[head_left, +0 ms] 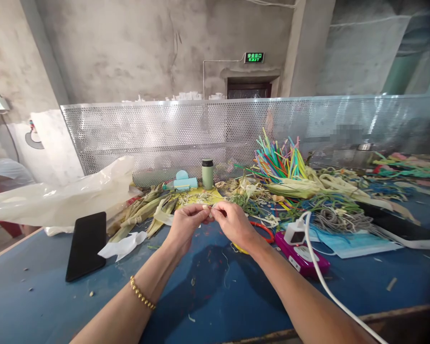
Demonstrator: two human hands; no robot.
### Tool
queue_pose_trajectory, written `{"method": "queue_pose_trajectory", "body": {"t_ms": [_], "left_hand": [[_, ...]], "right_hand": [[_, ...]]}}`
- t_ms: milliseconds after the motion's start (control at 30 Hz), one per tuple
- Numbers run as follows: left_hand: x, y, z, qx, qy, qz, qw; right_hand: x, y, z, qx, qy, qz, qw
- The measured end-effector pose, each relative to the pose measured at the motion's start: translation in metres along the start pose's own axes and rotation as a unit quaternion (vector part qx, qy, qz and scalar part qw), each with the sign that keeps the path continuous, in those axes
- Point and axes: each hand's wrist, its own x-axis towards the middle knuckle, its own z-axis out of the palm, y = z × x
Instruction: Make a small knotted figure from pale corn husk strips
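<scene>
My left hand [187,223] and my right hand [232,222] meet above the blue table [215,291], fingertips pinched together on a small pale piece [208,207] that I cannot make out clearly. A gold bead bracelet [142,294] sits on my left wrist. Dried pale-green leaf strips [146,210] lie just beyond my left hand. A bundle of coloured strips [277,160] fans up beyond my right hand.
A black phone [86,244] lies at left beside a crumpled plastic bag [64,196]. A magenta power bank [301,255] with a white charger and cable [326,282] sits at right. A green flask [207,174] stands before the perforated metal screen [172,134]. Another person's sleeve [7,172] shows at far left.
</scene>
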Motion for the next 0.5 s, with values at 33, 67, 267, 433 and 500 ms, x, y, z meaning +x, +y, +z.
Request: {"method": "queue_pose_trajectory", "body": {"t_ms": [33, 67, 267, 433, 500], "left_hand": [[0.001, 0.000, -0.001, -0.020, 0.007, -0.015, 1.000], [0.002, 0.000, -0.002, -0.046, 0.017, -0.032, 0.998], [0.006, 0.007, -0.007, -0.162, 0.071, -0.092, 0.980], [0.002, 0.013, -0.001, -0.145, 0.073, -0.101, 0.982], [0.000, 0.013, 0.002, -0.150, 0.063, -0.104, 0.981]], "right_hand": [[0.000, -0.002, -0.001, -0.028, 0.024, -0.017, 0.999], [0.000, -0.004, -0.002, -0.057, 0.050, -0.038, 0.996], [-0.006, -0.014, -0.001, -0.104, 0.036, -0.205, 0.973], [-0.009, -0.018, 0.009, -0.192, 0.008, -0.255, 0.948], [-0.009, -0.020, 0.011, -0.228, 0.016, -0.271, 0.935]]}}
